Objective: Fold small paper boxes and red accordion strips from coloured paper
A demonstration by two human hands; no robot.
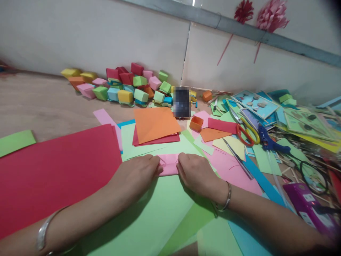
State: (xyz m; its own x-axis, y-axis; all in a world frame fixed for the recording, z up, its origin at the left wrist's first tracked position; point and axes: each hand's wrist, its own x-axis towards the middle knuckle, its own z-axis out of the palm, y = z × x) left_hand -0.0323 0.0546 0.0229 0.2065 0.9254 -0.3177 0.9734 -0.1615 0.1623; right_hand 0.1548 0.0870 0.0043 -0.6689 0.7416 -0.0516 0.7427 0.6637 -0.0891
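Observation:
A small pink folded paper (168,165) lies between my two hands, over a large light green sheet (151,209). My left hand (142,172) grips its left end, fingers closed. At its right end my right hand (195,172) pinches the paper in the same way. Creases show across the middle of the pink paper. Just beyond the hands, an orange sheet (156,122) rests on red paper. A big red sheet (61,170) spreads to the left, partly beneath my left forearm.
Many small coloured paper boxes (125,96) are heaped by the wall. On the right lie scissors (243,133), a pen (238,158), a blue glue gun (271,140), its cable and a purple power strip (309,206). An open orange box (196,123) stands beyond my right hand.

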